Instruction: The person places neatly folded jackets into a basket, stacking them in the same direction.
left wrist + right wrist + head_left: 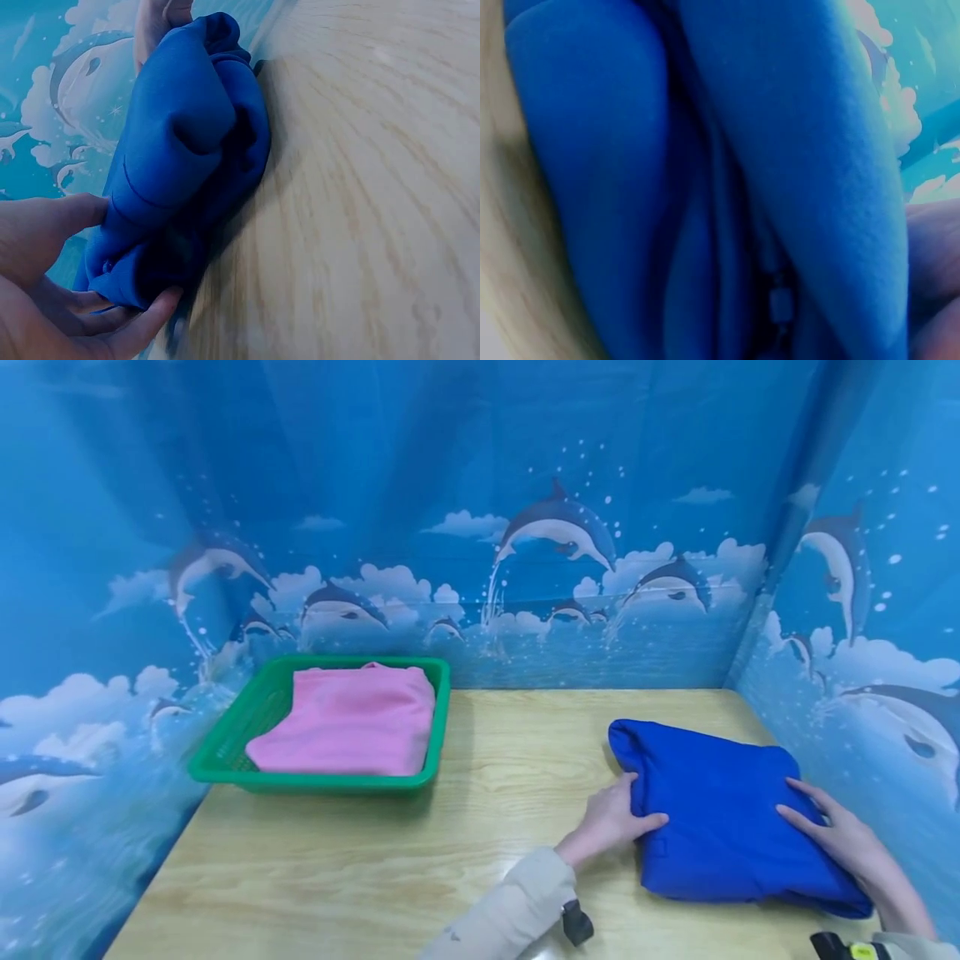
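Note:
A folded blue garment (720, 818) lies on the right part of the table, its layers bulging at the edges. At its left edge my left hand (611, 814) grips the cloth, thumb on top and fingers along the side. The left wrist view shows this hand (82, 292) around the rolled end of the garment (172, 150). My right hand (843, 835) rests on the garment's right side with its fingers fairly straight. Close-up folds of the garment (795, 150) fill the right wrist view, with a small zip-like piece (781, 304) between them; most of the right hand is hidden there.
A green plastic basket (322, 783) stands at the back left of the wooden table (517, 760). Folded pink cloth (360, 718) lies in it. Dolphin-printed blue curtains (420, 485) enclose the back and sides, the right one close beside my right hand.

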Demonstrator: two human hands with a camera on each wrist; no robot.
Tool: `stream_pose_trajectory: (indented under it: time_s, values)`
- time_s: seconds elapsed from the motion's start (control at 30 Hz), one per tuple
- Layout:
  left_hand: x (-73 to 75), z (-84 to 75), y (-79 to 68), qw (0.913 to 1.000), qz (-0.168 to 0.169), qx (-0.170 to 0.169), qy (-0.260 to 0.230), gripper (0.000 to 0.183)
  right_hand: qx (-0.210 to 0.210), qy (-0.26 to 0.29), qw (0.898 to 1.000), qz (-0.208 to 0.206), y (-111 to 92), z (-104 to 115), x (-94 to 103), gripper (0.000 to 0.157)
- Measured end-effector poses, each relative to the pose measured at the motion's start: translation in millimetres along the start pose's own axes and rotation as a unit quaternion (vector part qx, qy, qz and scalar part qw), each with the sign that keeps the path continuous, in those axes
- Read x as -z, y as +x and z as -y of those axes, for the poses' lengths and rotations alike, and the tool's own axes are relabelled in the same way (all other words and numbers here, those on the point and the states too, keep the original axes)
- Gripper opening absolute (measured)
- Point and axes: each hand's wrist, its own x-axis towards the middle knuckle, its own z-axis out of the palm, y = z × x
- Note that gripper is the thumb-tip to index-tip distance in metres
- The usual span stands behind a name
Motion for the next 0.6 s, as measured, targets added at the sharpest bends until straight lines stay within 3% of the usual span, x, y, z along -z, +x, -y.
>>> stream_pose_trajectory:
  time_s: [0.2,0.6]
  values:
    - [9.0,3.2,-0.5,0.9994,0.013,0.029,-0.013,0.074,0.01,-0.019,1.0,-0.01,1,12,-5.2,0.081]
    - [25.5,17.2,-0.9,0.9982,-0.012,0.057,-0.013,0.074,0.044,-0.013,0.998,-0.034,1,37,-22.9,0.078]
